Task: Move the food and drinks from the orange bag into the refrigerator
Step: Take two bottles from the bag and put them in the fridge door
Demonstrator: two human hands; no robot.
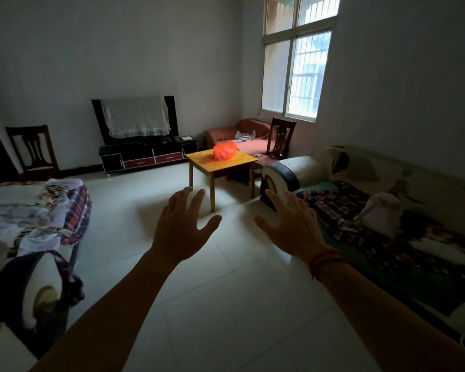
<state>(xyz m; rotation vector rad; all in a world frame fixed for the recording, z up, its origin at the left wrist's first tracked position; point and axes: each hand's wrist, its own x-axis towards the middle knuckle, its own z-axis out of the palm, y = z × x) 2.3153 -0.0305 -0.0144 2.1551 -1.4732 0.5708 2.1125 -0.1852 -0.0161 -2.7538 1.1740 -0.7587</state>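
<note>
Both arms are stretched forward over the white tile floor (226, 304), palms down. The left hand (183, 229) has its fingers spread and straight, thumb out to the side, holding nothing. The right hand (290, 229) is the same: fingers splayed wide, nothing in it. There is a red string bracelet (324, 260) on the right wrist. The 2 hands are near each other, not touching.

The orange bag (225, 150) sits on the small wooden table (199, 162) across the room, well apart from both hands. It is tied or bunched at the top and looks full; its contents cannot be seen. It sits near the table's far edge.

Behind the table, a TV (172, 114) stands against the back wall with a pale cloth (136, 116) draped over the screen, on a black low cabinet (145, 155) with 2 red drawers. A dark wooden chair (32, 151) stands left of the cabinet, and a 2nd chair (281, 138) stands right of the table under the barred window (298, 73). A small reddish sofa (242, 130) is in the corner with something white lying on it. A long sofa (373, 210) with a plaid cover runs along the right wall, and another covered sofa (32, 210) is at the left edge. The room is dim, with light falling on the table.
</note>
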